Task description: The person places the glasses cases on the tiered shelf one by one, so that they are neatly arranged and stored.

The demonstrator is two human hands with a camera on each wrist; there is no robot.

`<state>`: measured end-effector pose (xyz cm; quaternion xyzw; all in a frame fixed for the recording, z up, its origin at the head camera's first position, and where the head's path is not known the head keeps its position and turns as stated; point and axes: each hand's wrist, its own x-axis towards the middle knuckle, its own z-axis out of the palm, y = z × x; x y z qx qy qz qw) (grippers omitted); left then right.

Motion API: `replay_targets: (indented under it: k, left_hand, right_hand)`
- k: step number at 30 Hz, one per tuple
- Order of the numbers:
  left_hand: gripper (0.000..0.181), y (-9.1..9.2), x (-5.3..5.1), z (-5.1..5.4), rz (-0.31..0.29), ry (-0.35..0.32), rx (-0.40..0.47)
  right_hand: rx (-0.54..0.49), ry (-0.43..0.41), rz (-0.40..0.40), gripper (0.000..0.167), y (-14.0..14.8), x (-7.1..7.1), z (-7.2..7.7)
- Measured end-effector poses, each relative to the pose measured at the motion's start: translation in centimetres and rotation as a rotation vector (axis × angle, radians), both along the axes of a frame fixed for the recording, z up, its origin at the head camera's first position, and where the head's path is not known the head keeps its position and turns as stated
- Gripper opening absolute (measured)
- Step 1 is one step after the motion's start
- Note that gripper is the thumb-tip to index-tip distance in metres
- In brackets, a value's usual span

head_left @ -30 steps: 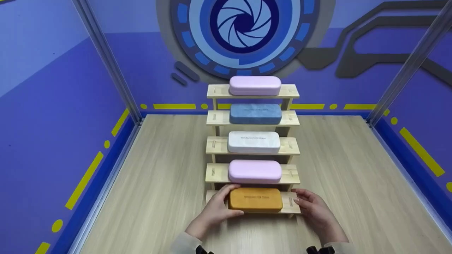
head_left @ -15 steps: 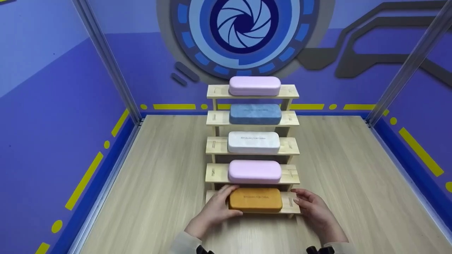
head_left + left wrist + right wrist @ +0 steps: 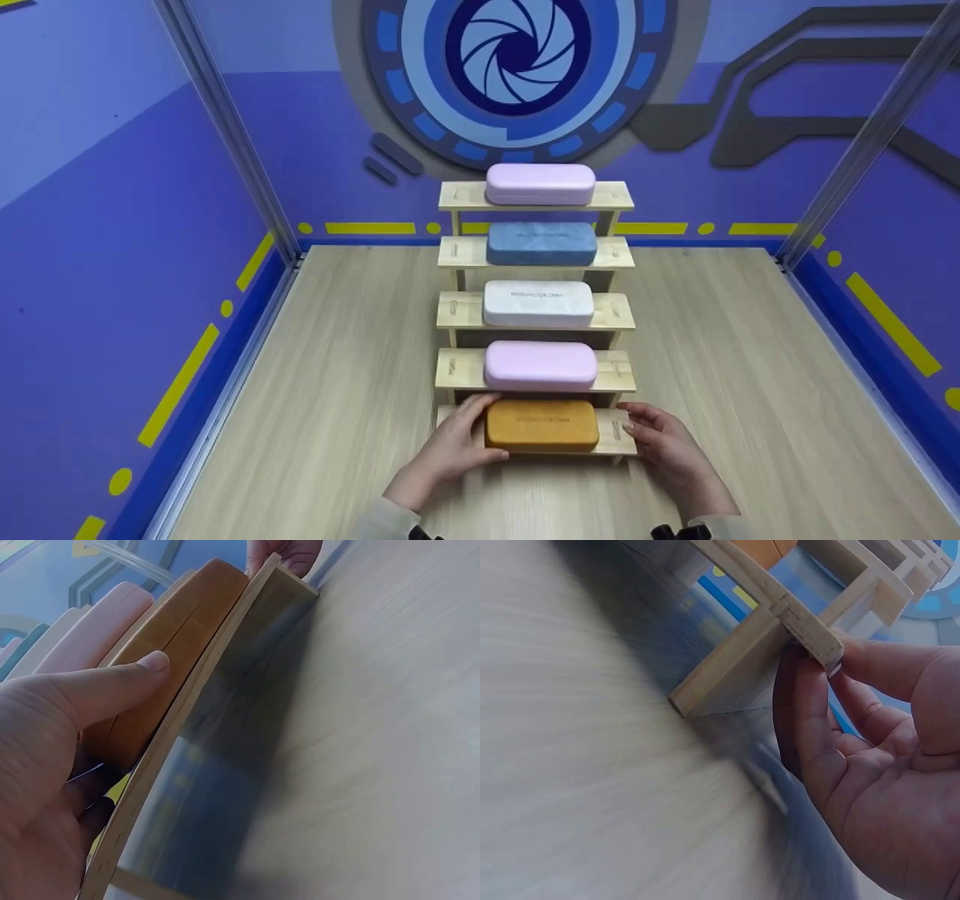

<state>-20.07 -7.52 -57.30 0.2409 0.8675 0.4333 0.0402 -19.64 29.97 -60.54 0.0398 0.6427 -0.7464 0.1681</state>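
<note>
An orange glasses case (image 3: 541, 426) with small lettering lies on the lowest step of a tiered wooden display stand (image 3: 616, 429). My left hand (image 3: 448, 450) spans the case's left end, thumb along its front and fingers behind it. In the left wrist view the thumb (image 3: 112, 686) lies across the case's front side; the other fingertips are mostly hidden. My right hand (image 3: 671, 450) holds the right end of the same step. In the right wrist view, its thumb and fingers pinch the board's end (image 3: 810, 634) from above and below.
Higher steps carry a pink case (image 3: 540, 366), a white case (image 3: 538, 304), a blue case (image 3: 541, 244) and another pink case (image 3: 540, 185). The stand is on a wood-grain table (image 3: 360, 337), enclosed by blue-purple walls (image 3: 97, 262) and metal corner posts (image 3: 225, 127).
My left hand has slid slightly left along the orange case, thumb and fingertips covering less of it. The case stays on its step. My right hand keeps its place on the board.
</note>
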Motion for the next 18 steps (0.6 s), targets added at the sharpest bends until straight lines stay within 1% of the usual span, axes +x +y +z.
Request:
replay_targets:
  k: [5, 9, 14, 16, 18]
  left_hand:
    - [0.084, -1.1, 0.2, 0.0, 0.011, -0.024, 0.039]
    - [0.083, -1.9, 0.3, -0.1, 0.024, -0.030, 0.053]
    - [0.073, -3.2, 0.5, -0.2, 0.037, 0.017, 0.066]
    - [0.065, -3.9, 0.5, -0.3, 0.048, 0.042, 0.078]
    - [0.056, -4.7, 0.5, -0.4, 0.068, 0.063, 0.088]
  right_hand:
    - [0.022, -0.008, 0.005, 0.045, 0.0, -0.2, 0.1]
    - [0.015, -0.005, 0.031, 0.041, 0.2, -0.5, 0.3]
    - [0.045, 0.030, 0.078, 0.036, 0.7, -0.9, 0.5]
    - [0.077, 0.050, 0.094, 0.035, 1.1, -1.1, 0.7]
    - [0.117, 0.065, 0.091, 0.038, 1.5, -1.2, 1.1]
